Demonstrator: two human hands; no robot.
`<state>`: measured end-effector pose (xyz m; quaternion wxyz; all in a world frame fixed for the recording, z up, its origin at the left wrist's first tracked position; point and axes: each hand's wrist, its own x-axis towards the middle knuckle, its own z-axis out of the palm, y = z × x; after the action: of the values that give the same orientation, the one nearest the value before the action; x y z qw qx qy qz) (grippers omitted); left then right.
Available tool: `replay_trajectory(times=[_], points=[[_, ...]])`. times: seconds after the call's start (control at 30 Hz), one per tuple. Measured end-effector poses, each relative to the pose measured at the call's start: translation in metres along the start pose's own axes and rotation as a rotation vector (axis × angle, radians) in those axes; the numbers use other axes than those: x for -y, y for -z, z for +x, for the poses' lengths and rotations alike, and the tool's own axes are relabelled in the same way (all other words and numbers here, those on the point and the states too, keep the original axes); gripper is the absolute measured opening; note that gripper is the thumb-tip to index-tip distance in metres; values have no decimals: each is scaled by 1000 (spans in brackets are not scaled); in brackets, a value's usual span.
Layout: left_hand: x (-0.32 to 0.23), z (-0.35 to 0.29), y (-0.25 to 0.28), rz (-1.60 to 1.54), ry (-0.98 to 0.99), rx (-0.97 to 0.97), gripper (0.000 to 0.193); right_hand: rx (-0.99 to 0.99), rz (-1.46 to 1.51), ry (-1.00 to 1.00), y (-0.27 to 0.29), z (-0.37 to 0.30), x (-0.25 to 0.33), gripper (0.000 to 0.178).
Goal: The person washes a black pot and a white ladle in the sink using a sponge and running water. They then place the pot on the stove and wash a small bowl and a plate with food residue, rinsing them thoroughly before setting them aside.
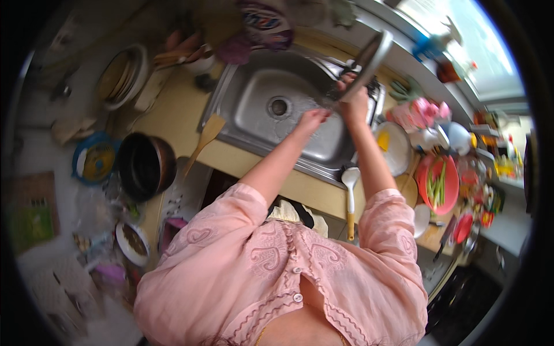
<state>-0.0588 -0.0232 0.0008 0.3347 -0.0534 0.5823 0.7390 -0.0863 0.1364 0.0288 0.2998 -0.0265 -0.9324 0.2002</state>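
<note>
Over the right side of the steel sink [231, 124], my left hand [314, 118] is under the end of a curved grey tap spout [374, 62]. Its fingers are smeared by motion. My right hand [353, 95] reaches farther up, beside the tap near the sink's right rim. The spout crosses in front of it, so I cannot make out whether its fingers hold anything. Water wets the basin near the round drain [279, 106].
A wooden spatula [209, 135] rests over the sink's left edge, by a dark pot [144, 167]. Right of the sink are a white ladle [350, 187], a pale plate [396, 151] and a pink-red bowl [447, 179] with green stalks. A blue spray bottle [430, 47] stands near the window.
</note>
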Motion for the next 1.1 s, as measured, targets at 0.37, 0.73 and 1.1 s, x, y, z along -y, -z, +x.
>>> replay_trajectory(times=[0.37, 0.73, 1.1], points=[[19, -17, 15, 111, -222, -184, 27, 330, 50, 56, -36, 45, -72, 19], [-82, -83, 30, -376, -281, 138, 39, 576, 1374, -719, 37, -12, 11, 34], [-11, -116, 106, 588, -396, -244, 44, 972, 1512, -764, 35, -51, 93, 40]])
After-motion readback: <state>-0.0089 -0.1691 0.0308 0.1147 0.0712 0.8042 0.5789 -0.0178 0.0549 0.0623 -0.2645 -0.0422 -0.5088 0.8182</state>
